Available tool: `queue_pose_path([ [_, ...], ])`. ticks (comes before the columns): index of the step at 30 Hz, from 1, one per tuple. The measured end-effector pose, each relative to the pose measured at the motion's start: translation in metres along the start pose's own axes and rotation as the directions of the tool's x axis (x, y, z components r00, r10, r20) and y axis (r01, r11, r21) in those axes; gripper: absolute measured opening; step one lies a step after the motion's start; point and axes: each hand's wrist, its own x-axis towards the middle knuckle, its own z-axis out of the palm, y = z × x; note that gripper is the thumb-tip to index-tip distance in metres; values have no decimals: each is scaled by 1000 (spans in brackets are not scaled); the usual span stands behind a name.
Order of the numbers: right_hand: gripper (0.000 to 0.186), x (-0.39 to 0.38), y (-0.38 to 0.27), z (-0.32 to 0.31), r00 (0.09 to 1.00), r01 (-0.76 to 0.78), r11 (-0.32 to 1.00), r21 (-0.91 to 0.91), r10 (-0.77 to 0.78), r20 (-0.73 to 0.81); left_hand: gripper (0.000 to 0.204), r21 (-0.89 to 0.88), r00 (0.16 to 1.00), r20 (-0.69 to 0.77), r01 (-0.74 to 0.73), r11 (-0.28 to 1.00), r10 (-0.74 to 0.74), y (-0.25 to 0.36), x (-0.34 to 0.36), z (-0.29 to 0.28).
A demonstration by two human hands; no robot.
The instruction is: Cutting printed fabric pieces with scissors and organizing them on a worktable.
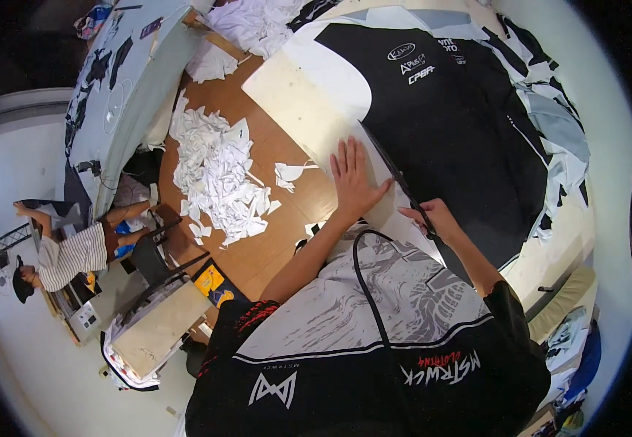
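Observation:
A large black printed fabric piece (447,124) lies over the pale cutting table (294,95), with a white margin along its curved left edge. My left hand (354,178) rests flat on the white margin, fingers spread and nothing held. Closed around the handles of a pair of dark scissors (397,175) is my right hand (438,220). The long blades point up and to the left along the border between black and white. I cannot tell how far apart the blades are.
White scraps (217,171) are heaped on the brown floor left of the table. Black and grey offcuts (549,120) line its right edge. Another table (104,95) with pale covering stands far left. A person in a striped shirt (79,251) is at the left, near a wooden-topped table (155,328).

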Motion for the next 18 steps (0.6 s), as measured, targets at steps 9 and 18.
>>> queue_pose_path([
  [9,66,-40,59,23,990,-49,979,-197,21,-139,76,48,931,-314,-179,983,185,-74,105,-8],
  [18,31,-122,131,75,557,118,910,-397,-392,-733,81,329,966,-39,-229,916,255,-158,155,-3],
])
